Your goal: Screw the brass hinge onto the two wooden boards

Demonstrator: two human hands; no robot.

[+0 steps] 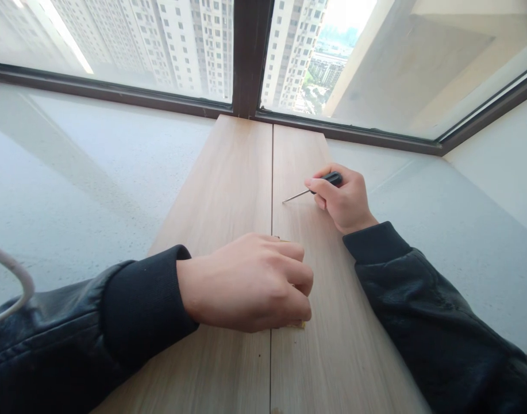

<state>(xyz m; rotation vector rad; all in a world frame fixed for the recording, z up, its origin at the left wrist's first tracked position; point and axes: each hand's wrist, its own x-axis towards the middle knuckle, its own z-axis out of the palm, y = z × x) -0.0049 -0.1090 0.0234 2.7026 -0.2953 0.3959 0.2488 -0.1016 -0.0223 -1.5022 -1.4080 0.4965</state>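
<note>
My right hand (347,198) grips a screwdriver (332,178) by its black handle. Its thin metal shaft points left and down, with the tip over the right-hand board close to the seam. My left hand (254,284) lies palm down across the seam, fingers curled. Slivers of a gold-coloured piece (298,325) show beside its fingers; the hand hides most of it. Below the hands, two pale wood-grain boards, the left board (220,190) and the right board (302,155), lie side by side with a narrow dark gap between them.
The boards rest on a white speckled sill (95,167) and reach towards a dark window frame (248,57). A pale cable (19,270) curves in at the left edge. High-rise buildings show through the glass. A small dark hole (260,355) marks the left board.
</note>
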